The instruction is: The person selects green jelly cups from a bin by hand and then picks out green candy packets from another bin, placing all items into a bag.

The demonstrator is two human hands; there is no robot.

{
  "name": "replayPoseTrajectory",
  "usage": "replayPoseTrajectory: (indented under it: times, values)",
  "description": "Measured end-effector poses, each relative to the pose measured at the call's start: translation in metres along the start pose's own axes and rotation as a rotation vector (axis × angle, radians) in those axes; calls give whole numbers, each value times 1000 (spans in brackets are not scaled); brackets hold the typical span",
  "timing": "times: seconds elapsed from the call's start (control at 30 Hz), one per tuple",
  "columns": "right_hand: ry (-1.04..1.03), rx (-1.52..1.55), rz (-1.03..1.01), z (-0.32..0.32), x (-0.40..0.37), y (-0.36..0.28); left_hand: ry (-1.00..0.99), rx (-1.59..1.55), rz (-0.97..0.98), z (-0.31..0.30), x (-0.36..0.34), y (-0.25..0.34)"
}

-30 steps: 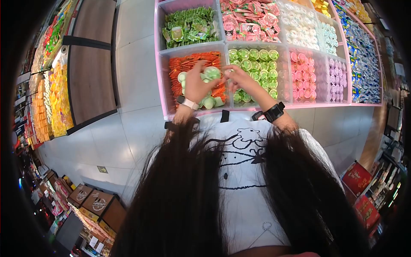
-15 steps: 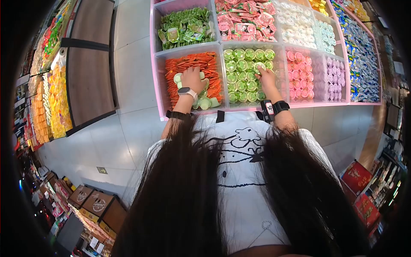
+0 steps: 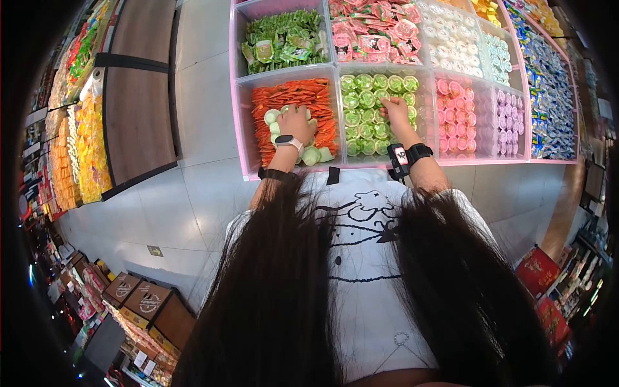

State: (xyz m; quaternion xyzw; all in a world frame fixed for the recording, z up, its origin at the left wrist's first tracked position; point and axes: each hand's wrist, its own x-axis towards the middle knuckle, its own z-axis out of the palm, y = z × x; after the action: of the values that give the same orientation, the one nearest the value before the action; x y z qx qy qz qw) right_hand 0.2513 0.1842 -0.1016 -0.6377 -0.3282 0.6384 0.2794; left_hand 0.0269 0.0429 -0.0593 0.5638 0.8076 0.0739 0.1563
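Observation:
My left hand (image 3: pixel 296 124) is over the compartment of orange-red packets (image 3: pixel 274 95), on top of loose pale green cups (image 3: pixel 311 155). Its fingers are curled down among the cups, and what they touch is partly hidden. In the compartment to the right, green-lidded cups (image 3: pixel 365 117) stand in rows. My right hand (image 3: pixel 395 111) reaches over the right side of these rows, its fingertips bent together at one of the cups. Whether a cup is gripped there is too small to tell.
Green packets (image 3: pixel 282 39) and pink packets (image 3: pixel 377 26) fill the compartments behind. Pink cups (image 3: pixel 454 116) and purple cups (image 3: pixel 508 122) lie to the right. A pink-edged rim (image 3: pixel 244 145) borders the bin. Shelves of yellow packets (image 3: pixel 90 151) stand at the left.
My right hand has moved slightly left over the green-lidded cups, and the light lid seen at its fingertips no longer shows. My left hand remains over the loose cups, a little lower.

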Motion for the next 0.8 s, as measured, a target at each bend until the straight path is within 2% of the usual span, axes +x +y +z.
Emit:
replayPoseTrajectory:
  times: [0.2,0.43,0.53,0.6,0.63,0.7,0.73,0.8]
  values:
    - [29,-45,-5,0,-7,-2,11,-94,-6,8,5,-7]
    - [133,-129,-95,2,-16,6,-115,-88,-107,-4,8,4]
    - [301,-441,-377,8,-11,21,-65,-172,-109,0,10,5]
    - [295,-475,-650,18,-25,17,-51,-301,-47,-1,9,4]
    - [290,-491,-786,28,-40,7,49,-373,1,-6,7,6]
    - [-124,-275,-565,40,-59,0,251,-514,104,-24,1,14]
    - [-330,-165,-446,47,-70,-5,247,-602,116,-30,-1,19]
    - [-524,-87,-125,61,-93,-23,242,-775,138,-43,-4,32]
